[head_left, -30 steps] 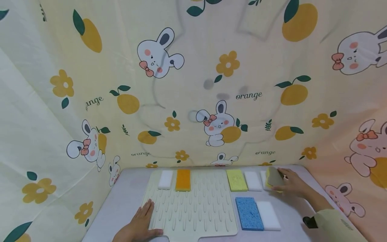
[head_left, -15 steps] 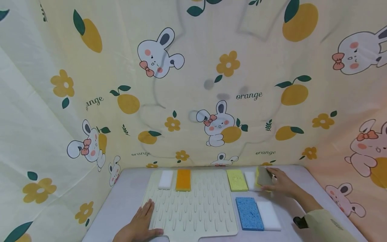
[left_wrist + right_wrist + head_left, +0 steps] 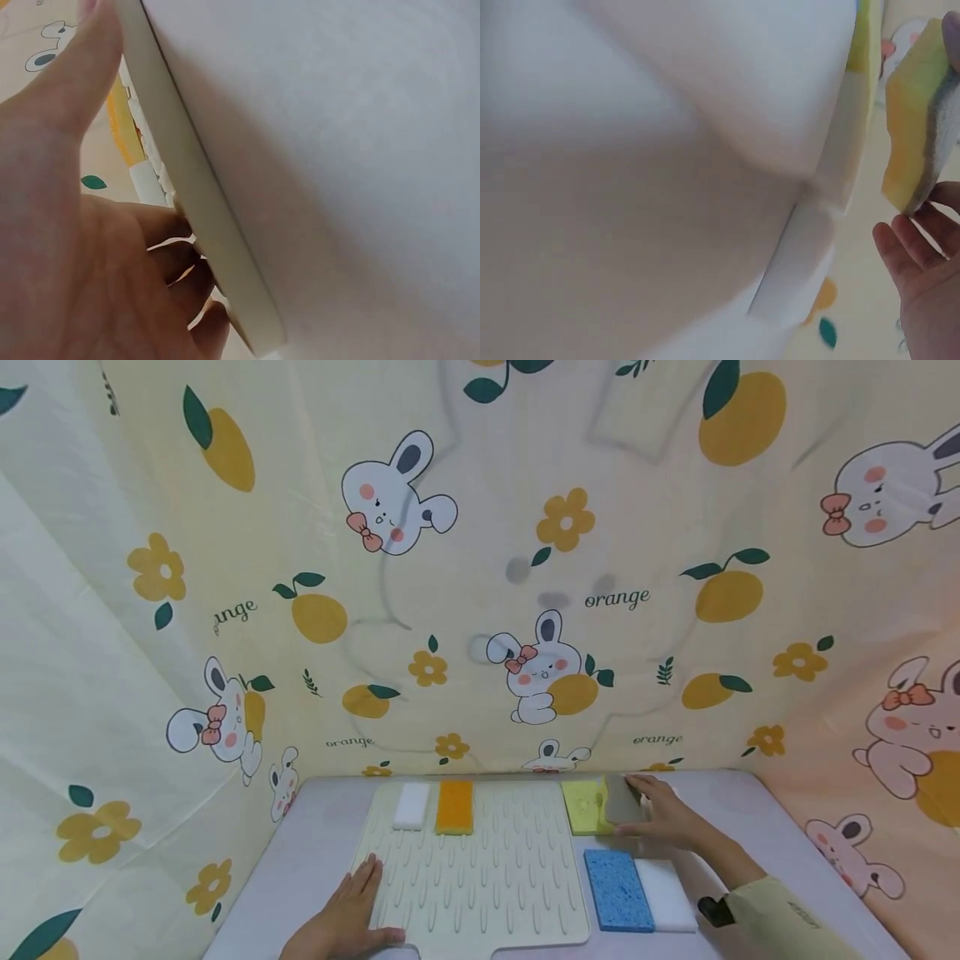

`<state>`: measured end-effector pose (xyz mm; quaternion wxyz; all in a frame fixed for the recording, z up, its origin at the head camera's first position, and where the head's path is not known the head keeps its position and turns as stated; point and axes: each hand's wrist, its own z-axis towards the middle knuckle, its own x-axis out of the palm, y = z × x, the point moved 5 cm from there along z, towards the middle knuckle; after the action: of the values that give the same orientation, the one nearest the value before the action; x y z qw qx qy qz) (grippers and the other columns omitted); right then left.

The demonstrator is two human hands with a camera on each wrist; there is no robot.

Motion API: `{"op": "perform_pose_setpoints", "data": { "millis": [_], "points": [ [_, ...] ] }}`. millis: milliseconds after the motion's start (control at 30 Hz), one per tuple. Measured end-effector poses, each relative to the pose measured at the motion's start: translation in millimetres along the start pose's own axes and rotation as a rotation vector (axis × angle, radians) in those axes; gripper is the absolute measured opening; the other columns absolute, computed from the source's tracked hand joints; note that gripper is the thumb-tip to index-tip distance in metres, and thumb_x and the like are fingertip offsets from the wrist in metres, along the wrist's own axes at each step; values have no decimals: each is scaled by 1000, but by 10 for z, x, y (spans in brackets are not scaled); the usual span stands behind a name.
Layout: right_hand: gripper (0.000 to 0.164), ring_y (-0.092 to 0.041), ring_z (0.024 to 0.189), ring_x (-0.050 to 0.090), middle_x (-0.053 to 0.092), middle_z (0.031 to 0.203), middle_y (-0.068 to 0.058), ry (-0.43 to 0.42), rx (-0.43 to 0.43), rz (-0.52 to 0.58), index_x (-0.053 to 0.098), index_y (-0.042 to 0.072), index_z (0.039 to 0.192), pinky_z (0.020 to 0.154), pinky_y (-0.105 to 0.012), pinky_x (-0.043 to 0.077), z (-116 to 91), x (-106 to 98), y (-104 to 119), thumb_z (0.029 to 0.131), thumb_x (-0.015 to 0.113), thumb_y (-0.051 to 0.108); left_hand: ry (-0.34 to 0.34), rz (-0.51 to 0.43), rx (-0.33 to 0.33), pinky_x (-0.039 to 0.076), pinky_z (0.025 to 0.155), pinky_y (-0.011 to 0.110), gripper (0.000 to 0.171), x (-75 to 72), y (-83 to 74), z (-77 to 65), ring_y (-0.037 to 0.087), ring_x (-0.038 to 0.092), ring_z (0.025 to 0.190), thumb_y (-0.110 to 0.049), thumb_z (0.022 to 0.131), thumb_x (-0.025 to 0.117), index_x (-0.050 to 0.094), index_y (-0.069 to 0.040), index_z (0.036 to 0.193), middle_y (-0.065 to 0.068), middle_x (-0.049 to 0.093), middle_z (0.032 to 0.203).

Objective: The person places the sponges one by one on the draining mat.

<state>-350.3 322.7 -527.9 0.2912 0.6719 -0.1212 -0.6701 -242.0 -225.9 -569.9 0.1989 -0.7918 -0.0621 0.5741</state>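
My right hand [image 3: 666,817] pinches a yellow sponge with a grey scouring side [image 3: 622,800] between thumb and fingers. The right wrist view has this sponge [image 3: 916,124] held up above the table. In the head view it overlaps the right part of a yellow-green sponge [image 3: 582,808]. My left hand [image 3: 343,906] lies with fingers extended on the left edge of a cream ribbed board [image 3: 480,885]. On the board's far part are a white sponge [image 3: 411,806] and an orange sponge [image 3: 454,807], side by side with a gap.
Right of the board, a blue sponge [image 3: 618,891] and a white sponge [image 3: 666,896] lie side by side. White sponges [image 3: 795,262] also show in the right wrist view, hidden behind the right hand in the head view. A patterned curtain [image 3: 465,710] stands behind the table.
My right hand has carried the grey-and-yellow sponge leftward, from over the rightmost white sponge to the yellow-green one. The left hand and board have stayed still.
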Motion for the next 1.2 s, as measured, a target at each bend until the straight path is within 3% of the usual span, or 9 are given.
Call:
{"op": "perform_pose_setpoints", "data": {
  "millis": [200, 567, 833, 1033, 1200],
  "points": [
    [129, -58, 152, 28, 29, 169, -31, 13, -5, 2, 33, -3, 165, 114, -79, 36, 62, 121, 214, 73, 94, 63, 6, -3, -47, 21, 127, 69, 132, -25, -10, -17, 47, 26, 160, -73, 73, 86, 32, 6, 165, 25, 21, 176],
    [121, -52, 152, 32, 30, 170, -27, 35, -66, -13, 35, 1, 166, 115, -74, 40, 137, 259, 570, 77, 94, 59, -31, 9, 7, 28, 124, 69, 131, -141, -105, -110, 50, 29, 157, -68, 72, 89, 34, 8, 163, 29, 24, 173],
    [117, -48, 147, 40, 36, 167, -25, 36, -153, 4, 39, -2, 163, 111, -68, 48, 209, 363, 734, 78, 94, 56, -24, -21, 23, 29, 124, 68, 132, -101, -45, -80, 47, 27, 159, -68, 72, 90, 32, 6, 165, 26, 23, 175],
    [116, -47, 148, 39, 35, 168, -26, 63, -172, 0, 39, -2, 164, 111, -66, 48, 262, 431, 867, 79, 94, 55, -32, -14, 51, 29, 125, 67, 131, -91, -41, -69, 48, 27, 159, -67, 72, 90, 34, 9, 163, 29, 25, 173],
    [116, -49, 151, 36, 33, 169, -27, 89, -184, 10, 39, -2, 164, 113, -69, 45, 293, 479, 959, 79, 95, 53, -16, -20, 25, 27, 126, 67, 130, -80, -70, -48, 48, 26, 160, -65, 73, 91, 33, 8, 163, 29, 24, 173]
  ]
}}
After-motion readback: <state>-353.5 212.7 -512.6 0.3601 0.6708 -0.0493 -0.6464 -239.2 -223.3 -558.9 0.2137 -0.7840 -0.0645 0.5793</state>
